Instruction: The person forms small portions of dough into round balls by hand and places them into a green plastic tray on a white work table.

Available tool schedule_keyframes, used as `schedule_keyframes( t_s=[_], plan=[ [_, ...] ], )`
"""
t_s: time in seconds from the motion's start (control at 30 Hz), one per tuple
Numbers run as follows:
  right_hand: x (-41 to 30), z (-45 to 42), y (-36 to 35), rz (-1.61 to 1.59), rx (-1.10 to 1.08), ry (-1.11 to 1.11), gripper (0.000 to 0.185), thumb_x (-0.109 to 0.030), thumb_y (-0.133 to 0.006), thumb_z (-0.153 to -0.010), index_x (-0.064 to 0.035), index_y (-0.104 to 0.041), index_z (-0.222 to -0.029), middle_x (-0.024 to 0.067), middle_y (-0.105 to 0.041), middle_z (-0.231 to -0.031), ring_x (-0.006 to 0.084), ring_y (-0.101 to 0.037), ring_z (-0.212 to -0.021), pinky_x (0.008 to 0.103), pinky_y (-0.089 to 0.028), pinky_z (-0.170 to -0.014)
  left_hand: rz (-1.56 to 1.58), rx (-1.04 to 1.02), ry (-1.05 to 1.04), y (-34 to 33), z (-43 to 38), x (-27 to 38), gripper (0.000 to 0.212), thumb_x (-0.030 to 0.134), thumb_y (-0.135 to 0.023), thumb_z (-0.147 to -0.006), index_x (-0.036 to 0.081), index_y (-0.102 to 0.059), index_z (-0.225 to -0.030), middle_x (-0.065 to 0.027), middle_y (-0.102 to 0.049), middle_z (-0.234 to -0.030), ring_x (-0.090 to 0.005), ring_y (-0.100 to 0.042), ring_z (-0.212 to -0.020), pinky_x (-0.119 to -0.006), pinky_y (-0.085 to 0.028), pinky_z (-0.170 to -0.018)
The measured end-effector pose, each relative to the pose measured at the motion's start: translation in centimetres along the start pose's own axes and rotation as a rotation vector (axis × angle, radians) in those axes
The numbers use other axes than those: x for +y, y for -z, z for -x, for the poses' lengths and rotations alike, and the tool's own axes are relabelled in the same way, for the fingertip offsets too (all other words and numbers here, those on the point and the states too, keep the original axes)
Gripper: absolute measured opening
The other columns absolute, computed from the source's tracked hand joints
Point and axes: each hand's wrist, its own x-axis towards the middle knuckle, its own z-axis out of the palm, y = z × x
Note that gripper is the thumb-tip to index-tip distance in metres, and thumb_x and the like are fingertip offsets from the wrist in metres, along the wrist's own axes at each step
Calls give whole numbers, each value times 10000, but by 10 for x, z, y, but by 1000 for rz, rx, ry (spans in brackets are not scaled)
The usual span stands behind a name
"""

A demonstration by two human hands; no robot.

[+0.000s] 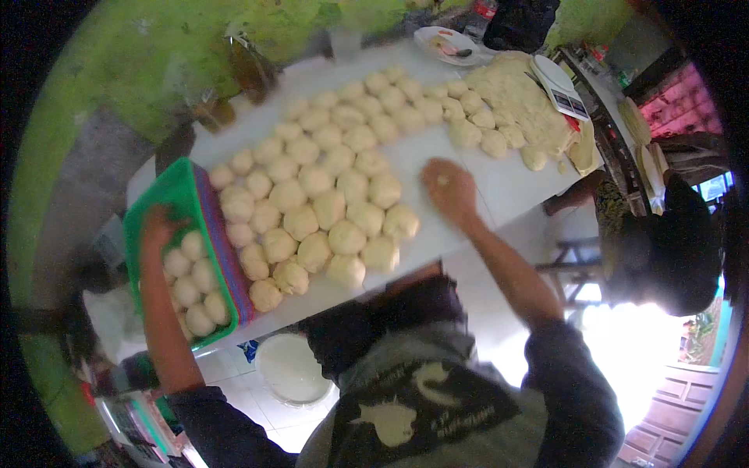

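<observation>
My left hand (159,225) reaches into a green plastic tray (130,219), just above several smooth dough balls (203,275) resting there. Its fingers are blurred, and I cannot tell if they hold anything. My right hand (447,187) is over the white tabletop (430,251), right of many rows of dough balls (329,209). A small pale bit, seemingly dough, shows on it; whatever is under the palm is hidden. Beyond it lie rougher dough pieces (465,133) and a large flattened mass of dough (515,99).
A white kitchen scale (559,88) sits at the table's right end, and a plate (447,45) at the back edge. Striped trays are stacked under the green one. A white bucket (292,370) stands on the floor below. Another person (655,245) is at the far right.
</observation>
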Motion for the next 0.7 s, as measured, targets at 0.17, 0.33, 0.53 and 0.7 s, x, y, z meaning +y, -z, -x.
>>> schedule_keyframes(
  t_s=[0.17, 0.33, 0.53, 0.7],
  plan=[
    [16, 61, 40, 175, -154, 322, 178, -142, -632, -716, -33, -600, -851, 116, -579, -942, 295, -543, -869, 377, -434, -774, -1, 4, 60, 9, 20, -23, 735, 443, -725, -591, -7, -510, -1131, -219, -496, -1148, -339, -478, -1066, -413, -380, -891],
    [28, -5, 38, 228, 134, 132, 197, -169, -638, -718, -15, -607, -837, 138, -594, -938, 300, -556, -877, 357, -440, -775, -78, 11, -15, 5, 8, -12, 685, 421, -715, -611, 0, -523, -1117, -220, -506, -1124, -344, -482, -1053, -415, -376, -895],
    [-7, 50, 9, 59, -190, 181, 217, -164, -643, -702, -38, -607, -876, 151, -583, -941, 306, -552, -893, 361, -439, -788, 43, -54, 83, 10, 14, -3, 680, 424, -707, -619, 22, -520, -1135, -208, -502, -1137, -345, -477, -1059, -414, -375, -898],
    [24, 23, 49, 176, -55, 263, 271, -127, -642, -681, -26, -560, -919, 162, -545, -936, 327, -521, -888, 384, -423, -799, 45, 17, 27, 4, 16, -13, 687, 436, -701, -618, 32, -515, -1143, -203, -494, -1152, -346, -463, -1078, -415, -369, -905]
  ],
)
